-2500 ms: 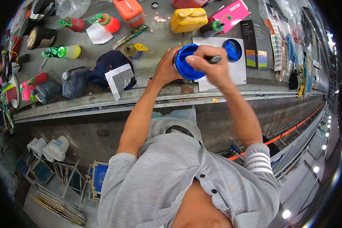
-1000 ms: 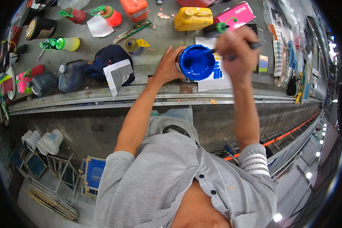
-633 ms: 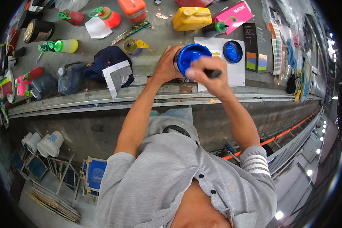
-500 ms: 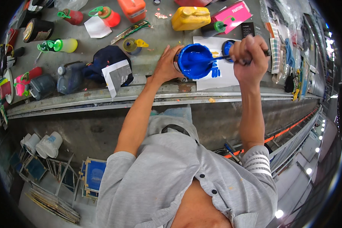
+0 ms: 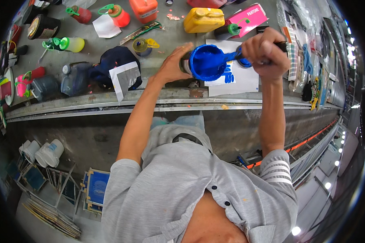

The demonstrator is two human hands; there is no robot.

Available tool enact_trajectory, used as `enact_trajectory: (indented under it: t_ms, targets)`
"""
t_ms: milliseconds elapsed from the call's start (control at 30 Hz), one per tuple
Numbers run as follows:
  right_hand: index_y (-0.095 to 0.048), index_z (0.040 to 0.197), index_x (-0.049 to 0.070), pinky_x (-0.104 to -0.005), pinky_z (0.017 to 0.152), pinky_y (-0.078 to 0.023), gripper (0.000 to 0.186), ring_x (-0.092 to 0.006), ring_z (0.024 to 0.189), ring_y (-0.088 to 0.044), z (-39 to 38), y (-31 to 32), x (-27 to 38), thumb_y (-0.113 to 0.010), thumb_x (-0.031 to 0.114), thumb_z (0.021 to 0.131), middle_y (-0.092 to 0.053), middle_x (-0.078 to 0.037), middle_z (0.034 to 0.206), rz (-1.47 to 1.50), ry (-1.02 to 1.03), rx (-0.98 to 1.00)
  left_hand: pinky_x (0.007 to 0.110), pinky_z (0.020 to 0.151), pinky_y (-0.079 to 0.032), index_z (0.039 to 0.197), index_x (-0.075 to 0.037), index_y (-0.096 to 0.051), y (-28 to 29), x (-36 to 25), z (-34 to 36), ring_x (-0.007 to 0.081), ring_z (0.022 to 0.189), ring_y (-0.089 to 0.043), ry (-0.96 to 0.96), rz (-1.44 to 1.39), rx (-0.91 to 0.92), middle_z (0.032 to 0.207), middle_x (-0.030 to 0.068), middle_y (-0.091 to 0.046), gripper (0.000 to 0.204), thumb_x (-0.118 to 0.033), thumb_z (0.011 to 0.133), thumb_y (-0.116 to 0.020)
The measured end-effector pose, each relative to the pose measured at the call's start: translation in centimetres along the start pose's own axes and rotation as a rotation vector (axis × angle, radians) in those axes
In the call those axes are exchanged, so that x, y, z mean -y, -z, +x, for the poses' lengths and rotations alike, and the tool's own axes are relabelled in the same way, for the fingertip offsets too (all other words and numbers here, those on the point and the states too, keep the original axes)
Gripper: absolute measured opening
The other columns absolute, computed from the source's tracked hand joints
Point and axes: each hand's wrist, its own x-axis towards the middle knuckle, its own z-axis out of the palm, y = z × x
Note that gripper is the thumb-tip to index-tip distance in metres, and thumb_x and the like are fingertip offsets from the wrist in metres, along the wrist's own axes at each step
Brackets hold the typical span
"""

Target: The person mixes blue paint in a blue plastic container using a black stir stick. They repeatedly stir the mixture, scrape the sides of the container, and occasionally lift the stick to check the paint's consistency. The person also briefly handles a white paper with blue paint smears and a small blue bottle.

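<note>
My left hand [image 5: 174,65] grips the side of a round dark tub [image 5: 207,79], its mouth tilted toward me. Thick, glossy blue paint [image 5: 205,62] fills it and coats the rim. A spatula [image 5: 231,56] with a black handle is in my right hand [image 5: 267,54], closed in a fist. Its blue-coated blade reaches over the tub's right rim, the tip merging with the paint. Beneath lies a white sheet [image 5: 247,84] with blue strokes [image 5: 229,77] on it. Partly hidden by my right hand, a small round blue-smeared piece [image 5: 244,62] rests on the sheet.
Behind the tub stand a yellow jug [image 5: 204,21], a green-capped bottle [image 5: 227,31] and a pink box [image 5: 247,19]. A yellow-capped bottle [image 5: 142,46] and dark blue cloth [image 5: 113,65] lie left. Swatch strips [image 5: 293,50] are at right. The metal table edge [image 5: 174,101] runs before me.
My right hand has shifted slightly right, drawing the spatula partly out so more of its blade shows. My left hand still holds the tub, its fingers a little more spread.
</note>
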Motion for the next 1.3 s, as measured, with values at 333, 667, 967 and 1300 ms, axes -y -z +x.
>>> enact_trajectory:
  t_ms: [333,667,967,1300]
  targets:
    - [-0.051,0.061,0.003,-0.0294,0.048,-0.033,0.033,-0.0141,0.048,-0.048,1.2,-5.2,-8.4,-0.077,0.010,0.081,-0.050,-0.004,0.057,-0.505,-0.006,0.170,0.043,0.102,-0.047,0.132,-0.005,-0.053,-6.5,1.6,-0.7,0.0324,0.118,-0.059,-0.024,0.090,-0.514,0.125,0.0145,-0.061,0.078,-0.026,0.066,-0.089]
    - [-0.053,0.063,0.004,-0.0271,0.060,-0.037,0.035,-0.0080,0.062,-0.045,-2.5,-4.0,-7.1,-0.078,0.018,0.082,-0.046,0.003,0.056,-0.474,-0.076,-0.236,0.038,0.096,-0.052,0.136,-0.007,-0.051,-3.6,0.2,-0.2,0.0235,0.112,-0.065,0.163,-0.107,-0.142,0.125,0.0102,-0.066,0.093,-0.015,0.055,-0.097]
    - [-0.055,0.062,0.009,-0.0259,0.047,-0.029,0.031,-0.0046,0.051,-0.042,-0.7,-1.2,-5.5,-0.078,0.018,0.081,-0.045,0.004,0.056,-0.282,-0.213,0.053,0.039,0.100,-0.051,0.134,-0.004,-0.052,-2.9,0.8,-0.6,0.0230,0.113,-0.064,0.147,0.019,-0.087,0.125,0.0121,-0.066,0.095,-0.020,0.053,-0.099]
    - [-0.055,0.062,0.007,-0.0259,0.050,-0.036,0.033,-0.0070,0.056,-0.047,-0.7,-1.7,-3.1,-0.077,0.020,0.084,-0.050,0.000,0.059,-0.193,-0.316,-0.263,0.040,0.100,-0.050,0.135,-0.002,-0.049,-3.5,-0.2,-0.4,0.0229,0.115,-0.063,0.106,0.005,-0.098,0.127,0.0117,-0.064,0.100,-0.026,0.052,-0.100]
